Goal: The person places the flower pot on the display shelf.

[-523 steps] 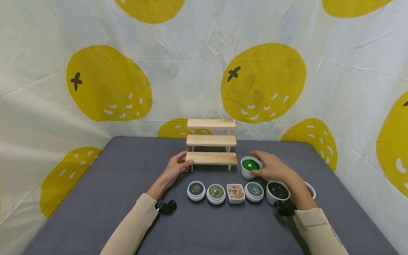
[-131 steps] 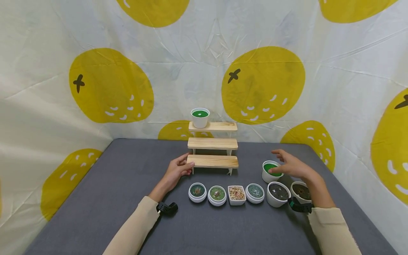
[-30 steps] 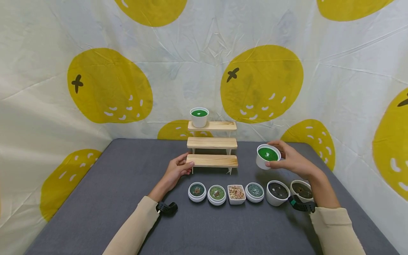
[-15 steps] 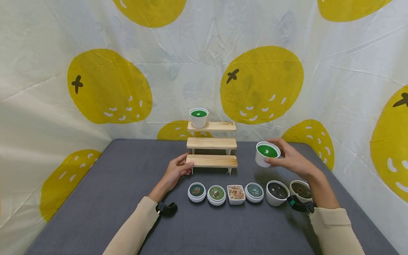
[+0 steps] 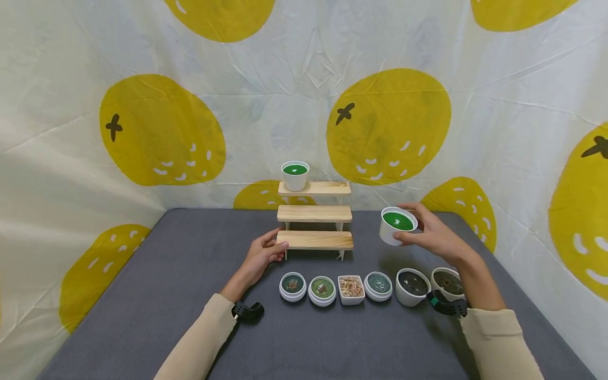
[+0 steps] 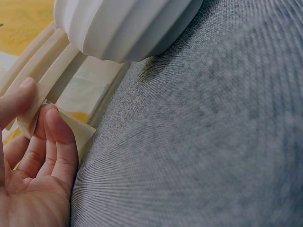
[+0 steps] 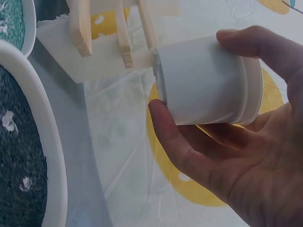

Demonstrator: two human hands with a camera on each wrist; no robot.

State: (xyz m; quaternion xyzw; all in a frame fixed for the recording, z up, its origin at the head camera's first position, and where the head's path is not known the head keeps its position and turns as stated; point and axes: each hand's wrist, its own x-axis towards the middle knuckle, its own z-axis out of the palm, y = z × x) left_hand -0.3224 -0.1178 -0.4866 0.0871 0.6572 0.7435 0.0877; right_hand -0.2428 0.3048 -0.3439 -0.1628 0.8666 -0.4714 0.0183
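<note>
In the head view my right hand [image 5: 429, 235] holds a white cup with a green top [image 5: 391, 232] above the table, right of a three-tier wooden stand [image 5: 314, 240]. The right wrist view shows thumb and fingers gripping the cup's side [image 7: 208, 80]. My left hand [image 5: 263, 253] pinches the left end of the stand's lowest shelf, thumb on top; the left wrist view shows the fingers curled under that shelf end [image 6: 52, 78]. A second green-topped white cup [image 5: 295, 179] stands at the left end of the top shelf.
In front of the stand a row holds two round pots [image 5: 292, 287] [image 5: 322, 291], a square dish of chips [image 5: 351, 290], another round pot [image 5: 378, 286] and two dark-filled cups [image 5: 412, 287] [image 5: 446, 284]. The grey table [image 5: 304, 343] meets a fruit-print cloth [image 5: 275, 121] behind.
One green-topped cup has gone onto the top shelf. My right hand has lifted the other from the table, raising it slightly over the last second. The left hand keeps its place.
</note>
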